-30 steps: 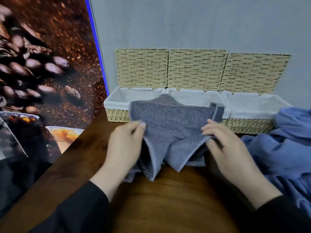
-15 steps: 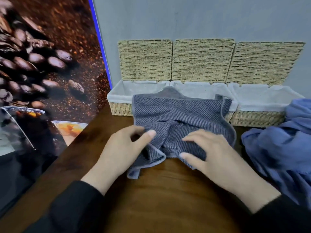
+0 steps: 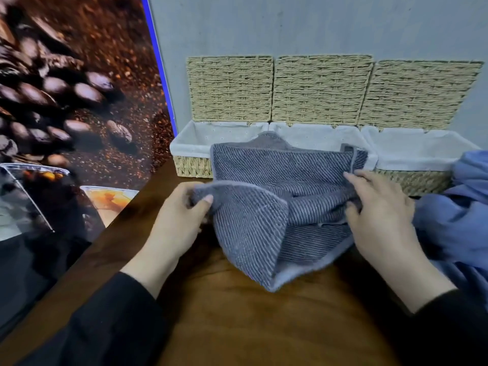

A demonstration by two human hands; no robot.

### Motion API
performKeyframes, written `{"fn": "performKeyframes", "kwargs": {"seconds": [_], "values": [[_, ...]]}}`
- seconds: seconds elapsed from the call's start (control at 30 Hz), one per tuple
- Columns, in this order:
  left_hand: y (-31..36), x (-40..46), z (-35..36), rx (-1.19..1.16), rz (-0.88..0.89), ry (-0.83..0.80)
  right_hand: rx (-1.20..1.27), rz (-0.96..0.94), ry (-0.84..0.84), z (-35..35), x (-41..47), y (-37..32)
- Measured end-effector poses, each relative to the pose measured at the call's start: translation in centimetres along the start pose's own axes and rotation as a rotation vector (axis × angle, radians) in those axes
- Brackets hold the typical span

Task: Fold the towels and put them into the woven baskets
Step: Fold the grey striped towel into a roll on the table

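The person stands at a wooden table (image 3: 232, 320) with a grey ribbed towel (image 3: 266, 207) held up between both hands, just in front of the woven baskets (image 3: 319, 138). The left hand (image 3: 179, 220) pinches a folded corner of the towel between thumb and fingers, lifting that flap so it droops toward the table. The right hand (image 3: 380, 215) grips the towel's opposite edge, fingers curled over the cloth. The far part of the towel rises against the basket fronts and hides much of the middle basket's rim and part of the left one, so I cannot tell whether it touches them. Three baskets sit side by side against a grey wall (image 3: 317, 25), each lined with white fabric, their woven lids (image 3: 320, 88) standing open and leaning back on the wall. To the right, a heap of blue cloth (image 3: 459, 223) lies on the table, touching the right hand's far side and covering the corner of the right-hand basket. On the left, a large poster of coffee beans (image 3: 66, 96) stands beside the table edge. Black sleeves (image 3: 100, 328) cover both forearms.
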State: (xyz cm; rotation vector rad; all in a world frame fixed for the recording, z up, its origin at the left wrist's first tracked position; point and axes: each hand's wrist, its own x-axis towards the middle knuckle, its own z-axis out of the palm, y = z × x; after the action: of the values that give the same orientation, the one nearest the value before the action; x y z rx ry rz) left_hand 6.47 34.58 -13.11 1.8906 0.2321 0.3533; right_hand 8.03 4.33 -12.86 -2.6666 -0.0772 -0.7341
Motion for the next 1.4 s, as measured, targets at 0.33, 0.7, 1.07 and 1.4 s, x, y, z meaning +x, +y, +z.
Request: {"fn": "performKeyframes", "kwargs": {"seconds": [0.33,0.7,1.07,1.4], "values": [[1.0,-2.5,-0.1,0.358,0.671,-0.548,0.201,-0.598,-0.538,1.3,-3.0,-3.3],[-1.0,-0.3,0.2,0.530,0.740,-0.490,0.095,-0.535,-0.640,0.6,-3.8,-3.0],[-0.2,-0.7,-1.7,0.355,0.793,-0.119,0.136,-0.318,0.092,-2.7,-3.7,-2.2],[-1.0,-4.0,-2.4,0.375,0.506,-0.091,0.122,-0.016,-0.534,-8.6,-5.9,2.9]]}}
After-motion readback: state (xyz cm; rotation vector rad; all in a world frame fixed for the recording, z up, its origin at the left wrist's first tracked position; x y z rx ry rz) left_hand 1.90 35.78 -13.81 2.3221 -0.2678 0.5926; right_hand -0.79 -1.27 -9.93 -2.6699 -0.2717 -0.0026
